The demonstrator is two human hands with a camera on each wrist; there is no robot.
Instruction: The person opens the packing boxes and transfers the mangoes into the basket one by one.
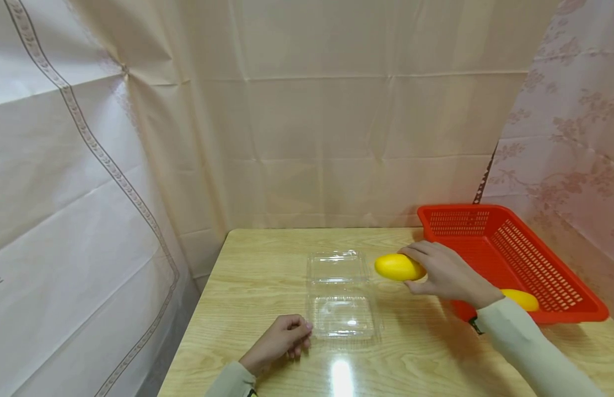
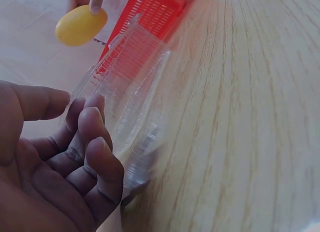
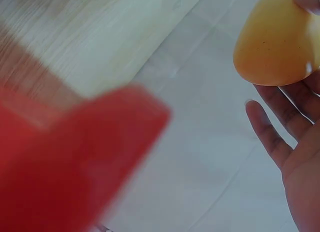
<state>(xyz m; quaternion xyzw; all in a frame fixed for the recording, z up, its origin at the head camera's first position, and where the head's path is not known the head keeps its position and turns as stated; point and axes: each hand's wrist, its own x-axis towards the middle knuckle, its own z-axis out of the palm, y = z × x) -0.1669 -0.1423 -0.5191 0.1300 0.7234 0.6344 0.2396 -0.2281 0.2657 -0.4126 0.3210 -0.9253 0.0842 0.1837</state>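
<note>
A smooth yellow mango (image 1: 397,267) is held in my right hand (image 1: 438,273), above the table between the basket and a clear plastic clamshell container (image 1: 343,317). In the right wrist view the thumb and fingers grip the mango (image 3: 277,42). The container lies unfolded on the table, lid and base both facing up. At its near left corner, my left hand (image 1: 286,337) pinches the edge between thumb and finger, as the left wrist view shows at the container's rim (image 2: 82,87). The other fingers of the left hand (image 2: 65,167) are curled.
A red plastic basket (image 1: 485,242) with slotted walls stands on the right of the wooden table (image 1: 257,275). Another yellow mango (image 1: 521,299) sits inside it, partly hidden by my right sleeve. Beige cloth (image 1: 337,127) hangs behind the table, with more sheets at both sides.
</note>
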